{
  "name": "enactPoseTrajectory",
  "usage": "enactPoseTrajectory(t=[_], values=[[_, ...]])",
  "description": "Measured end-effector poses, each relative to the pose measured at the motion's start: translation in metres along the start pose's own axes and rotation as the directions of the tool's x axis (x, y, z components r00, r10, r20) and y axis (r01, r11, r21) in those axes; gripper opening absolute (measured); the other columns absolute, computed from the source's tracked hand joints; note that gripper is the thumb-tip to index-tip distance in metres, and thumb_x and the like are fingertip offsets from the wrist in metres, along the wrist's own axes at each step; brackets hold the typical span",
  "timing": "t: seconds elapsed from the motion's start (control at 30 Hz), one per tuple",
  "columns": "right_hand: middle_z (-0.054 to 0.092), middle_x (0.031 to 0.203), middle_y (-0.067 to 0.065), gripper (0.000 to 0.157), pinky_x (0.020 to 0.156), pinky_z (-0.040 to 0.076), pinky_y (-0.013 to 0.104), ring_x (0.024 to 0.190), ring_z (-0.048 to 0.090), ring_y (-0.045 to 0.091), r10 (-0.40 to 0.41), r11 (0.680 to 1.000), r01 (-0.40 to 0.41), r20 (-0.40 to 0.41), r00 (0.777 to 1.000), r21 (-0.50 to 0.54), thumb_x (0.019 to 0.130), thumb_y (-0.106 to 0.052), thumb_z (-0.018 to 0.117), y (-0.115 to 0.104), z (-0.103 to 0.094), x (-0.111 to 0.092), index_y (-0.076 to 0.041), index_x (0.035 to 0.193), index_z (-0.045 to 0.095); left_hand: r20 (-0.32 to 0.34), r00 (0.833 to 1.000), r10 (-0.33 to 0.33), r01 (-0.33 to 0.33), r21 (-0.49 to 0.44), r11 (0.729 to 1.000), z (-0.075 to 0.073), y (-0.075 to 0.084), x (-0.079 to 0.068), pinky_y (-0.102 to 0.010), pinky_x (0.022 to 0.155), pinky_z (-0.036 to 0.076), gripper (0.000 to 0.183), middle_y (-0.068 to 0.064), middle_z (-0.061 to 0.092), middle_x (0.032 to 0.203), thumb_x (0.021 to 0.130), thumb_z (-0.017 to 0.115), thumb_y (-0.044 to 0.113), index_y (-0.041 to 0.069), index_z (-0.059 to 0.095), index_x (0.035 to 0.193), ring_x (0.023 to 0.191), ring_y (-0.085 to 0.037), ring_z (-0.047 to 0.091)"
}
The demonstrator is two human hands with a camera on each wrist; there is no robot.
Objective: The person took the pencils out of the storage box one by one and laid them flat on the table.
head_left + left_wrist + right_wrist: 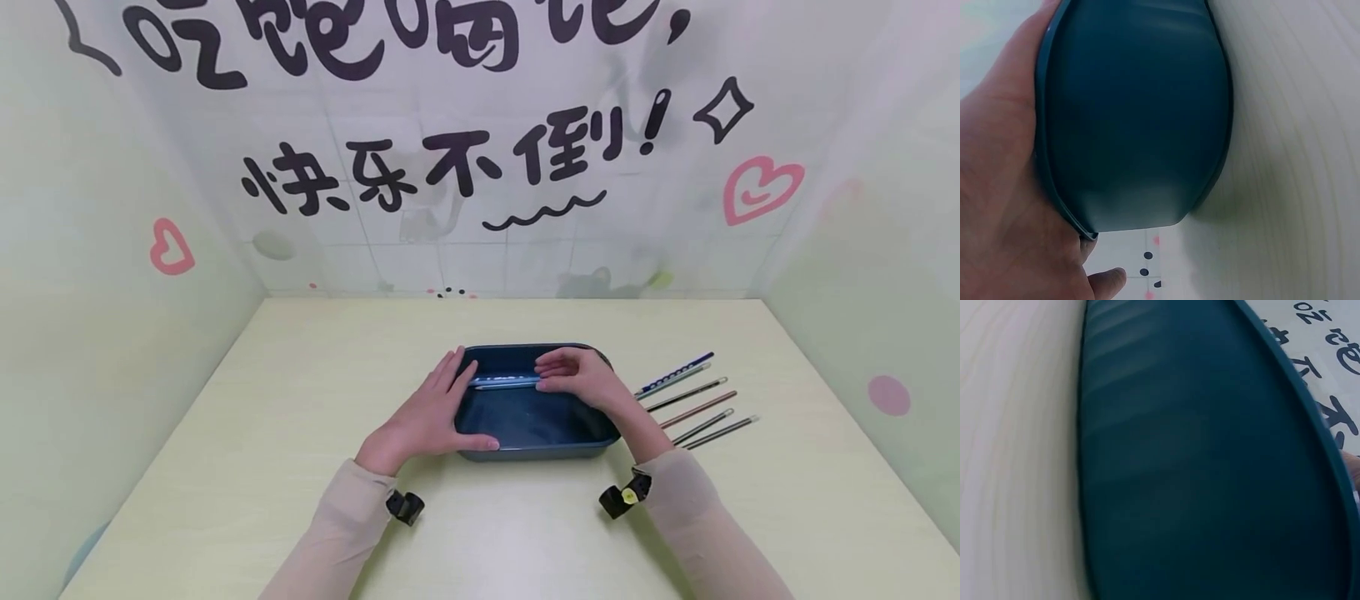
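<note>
A dark blue rectangular tray [536, 425] stands on the table in the head view. Two blue pencils [506, 382] lie side by side along its far part. My left hand [427, 412] rests at the tray's left end, fingers spread over the rim and thumb along the near edge. The left wrist view shows its palm against the tray's outer wall [1135, 112]. Reaching over the right end, my right hand [585, 379] pinches the pencils' right ends between thumb and fingers; those ends are hidden. In the right wrist view the tray's wall [1197, 437] covers most of that hand.
Right of the tray, several more pencils [701, 411] lie slanted on the pale table [300, 400], some partly behind my right forearm. Printed walls [480, 258] stand at the back and both sides. Each wrist bears a small black camera [405, 506].
</note>
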State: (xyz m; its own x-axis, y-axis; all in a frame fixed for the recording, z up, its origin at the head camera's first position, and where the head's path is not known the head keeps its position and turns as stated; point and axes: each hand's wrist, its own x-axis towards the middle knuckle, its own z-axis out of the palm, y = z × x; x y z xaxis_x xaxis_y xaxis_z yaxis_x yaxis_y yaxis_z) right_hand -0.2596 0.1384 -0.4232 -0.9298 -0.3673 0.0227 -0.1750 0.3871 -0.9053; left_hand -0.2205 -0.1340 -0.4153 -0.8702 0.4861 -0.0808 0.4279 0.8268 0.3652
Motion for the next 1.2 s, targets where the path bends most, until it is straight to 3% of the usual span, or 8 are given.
enactPoseTrajectory(t=[0.23, 0.43, 0.67, 0.97, 1.2], values=[[0.068, 0.119, 0.028, 0.036, 0.093, 0.058, 0.041, 0.106, 0.069, 0.035, -0.014, 1.0, 0.014, 0.026, 1.0, -0.027, 0.088, -0.004, 0.073, 0.004, 0.004, 0.003, 0.011, 0.119, 0.063, -0.001, 1.0, 0.004, -0.004, 0.003, 1.0, 0.0, 0.0, 0.001, -0.054, 0.125, 0.021, 0.12, -0.013, -0.003, 0.17, 0.075, 0.07, 0.073, 0.01, 0.015, 0.161, 0.157, -0.033, -0.001], [0.071, 0.115, 0.024, 0.033, 0.093, 0.058, 0.044, 0.103, 0.07, 0.033, 0.029, 0.992, -0.031, -0.017, 0.999, -0.126, 0.086, -0.005, 0.076, 0.006, 0.009, 0.005, 0.007, 0.116, 0.066, 0.0, 1.0, 0.008, -0.008, 0.001, 1.0, 0.0, 0.0, 0.001, -0.054, 0.124, 0.022, 0.12, -0.014, -0.002, 0.169, 0.076, 0.071, 0.072, 0.009, 0.014, 0.161, 0.157, -0.034, -0.001], [0.072, 0.112, 0.019, 0.032, 0.093, 0.058, 0.042, 0.102, 0.07, 0.029, 0.099, 0.957, -0.104, -0.032, 0.995, -0.271, 0.086, -0.006, 0.077, 0.005, 0.014, 0.006, 0.004, 0.115, 0.068, 0.001, 1.0, 0.01, -0.01, -0.006, 1.0, -0.001, 0.001, 0.0, -0.054, 0.124, 0.023, 0.119, -0.014, -0.003, 0.169, 0.076, 0.072, 0.071, 0.009, 0.015, 0.161, 0.157, -0.034, -0.001], [0.072, 0.114, 0.018, 0.029, 0.095, 0.056, 0.044, 0.104, 0.069, 0.03, 0.075, 0.912, -0.112, -0.109, 0.991, -0.394, 0.088, -0.005, 0.074, 0.0, 0.014, 0.005, 0.002, 0.115, 0.068, -0.003, 1.0, 0.017, -0.017, -0.001, 1.0, 0.0, 0.0, 0.001, -0.054, 0.125, 0.022, 0.119, -0.015, -0.002, 0.169, 0.076, 0.071, 0.071, 0.009, 0.014, 0.161, 0.157, -0.034, -0.001], [0.073, 0.108, 0.014, 0.026, 0.092, 0.057, 0.042, 0.099, 0.069, 0.027, 0.103, 0.866, -0.132, -0.086, 0.991, -0.481, 0.087, -0.004, 0.075, -0.001, 0.017, 0.007, 0.001, 0.112, 0.069, 0.003, 1.0, 0.005, -0.005, 0.006, 1.0, 0.0, 0.001, 0.0, -0.053, 0.125, 0.021, 0.119, -0.013, -0.003, 0.17, 0.076, 0.07, 0.072, 0.009, 0.014, 0.161, 0.157, -0.032, -0.002]])
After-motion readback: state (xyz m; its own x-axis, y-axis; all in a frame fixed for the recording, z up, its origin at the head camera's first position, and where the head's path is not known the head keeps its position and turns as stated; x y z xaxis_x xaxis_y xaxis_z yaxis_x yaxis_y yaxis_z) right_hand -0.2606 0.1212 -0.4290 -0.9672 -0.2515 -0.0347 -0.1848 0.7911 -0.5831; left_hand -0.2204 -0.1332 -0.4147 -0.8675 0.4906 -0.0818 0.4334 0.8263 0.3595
